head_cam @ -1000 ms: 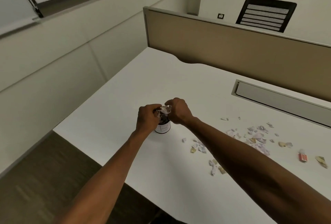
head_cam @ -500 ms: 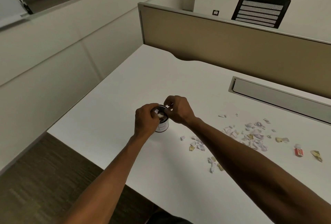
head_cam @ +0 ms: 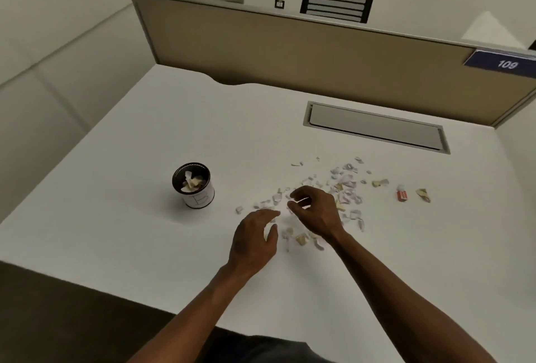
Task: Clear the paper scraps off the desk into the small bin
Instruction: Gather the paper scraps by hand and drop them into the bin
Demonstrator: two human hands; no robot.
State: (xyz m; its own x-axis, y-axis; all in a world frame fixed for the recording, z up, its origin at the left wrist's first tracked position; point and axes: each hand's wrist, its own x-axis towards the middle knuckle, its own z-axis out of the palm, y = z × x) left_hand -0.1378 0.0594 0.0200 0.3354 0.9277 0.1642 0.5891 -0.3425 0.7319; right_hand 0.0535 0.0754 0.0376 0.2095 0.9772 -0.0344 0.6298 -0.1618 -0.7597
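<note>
- The small bin point(head_cam: 193, 185) stands upright on the white desk point(head_cam: 145, 136), mouth facing straight up, a white label on the side nearest the person, crumpled paper visible inside.
- It sits well to the left of both hands, apart from them, nothing touching it.
- The paper scraps point(head_cam: 345, 185) lie scattered across the desk in a loose band; its long axis runs from the near centre, by the hands, out to the far right.
- The left hand point(head_cam: 253, 239) hovers low over the near end of that band, fingers loosely spread and curled downward, holding nothing that shows.
- The right hand point(head_cam: 316, 212) is just beside it, thumb and fingers drawn close in a narrow pinch over the scraps; whether a piece sits between them, cannot tell.
- A small red and white item point(head_cam: 401, 193) lies at the right end of the scatter, a yellowish scrap just beyond it.
- Behind, a grey cable flap point(head_cam: 374, 127) is set into the desk, before the tan partition point(head_cam: 290, 58).
</note>
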